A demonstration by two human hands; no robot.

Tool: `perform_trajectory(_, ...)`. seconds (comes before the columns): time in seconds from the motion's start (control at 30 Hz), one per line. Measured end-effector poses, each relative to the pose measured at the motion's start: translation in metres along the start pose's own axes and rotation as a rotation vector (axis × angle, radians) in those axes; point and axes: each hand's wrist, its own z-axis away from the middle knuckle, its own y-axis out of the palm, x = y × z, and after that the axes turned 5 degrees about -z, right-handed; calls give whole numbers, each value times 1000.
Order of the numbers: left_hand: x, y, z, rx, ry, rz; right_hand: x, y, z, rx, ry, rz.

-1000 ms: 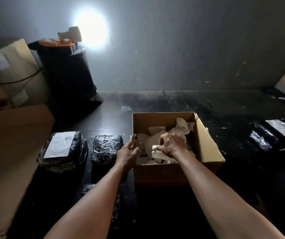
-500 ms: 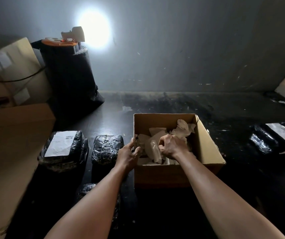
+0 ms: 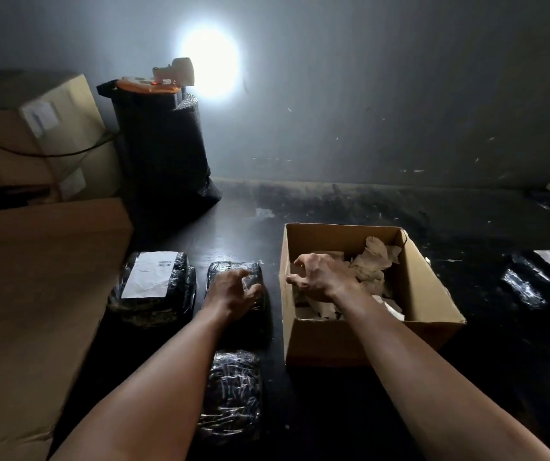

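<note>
An open cardboard box (image 3: 430, 294) stands on the dark table, with crumpled brown paper (image 3: 371, 261) inside it. My right hand (image 3: 316, 272) hovers over the box's left side, fingers spread and loosely bent, holding nothing. My left hand (image 3: 233, 291) rests with spread fingers on a small black plastic-wrapped parcel (image 3: 250, 272) just left of the box.
A larger wrapped parcel with a white label (image 3: 152, 287) lies further left, another wrapped parcel (image 3: 232, 397) nearer me. Big cardboard boxes (image 3: 34, 294) fill the left side. A black wrapped roll (image 3: 163, 154) stands at the back. More labelled parcels (image 3: 546, 277) lie at the right.
My right hand let go of the paper and lifted out toward the box's left wall. My left hand left the box's edge and moved left onto the small wrapped parcel.
</note>
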Motion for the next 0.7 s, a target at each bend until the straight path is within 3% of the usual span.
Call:
perform_trajectory(0.3,72,-24,-10,62,4,-118,66,51,-38,67,-53,-47)
perform_trajectory(0.7,128,21,-47,219,-48,-48,50,158,-97,193,205,-111)
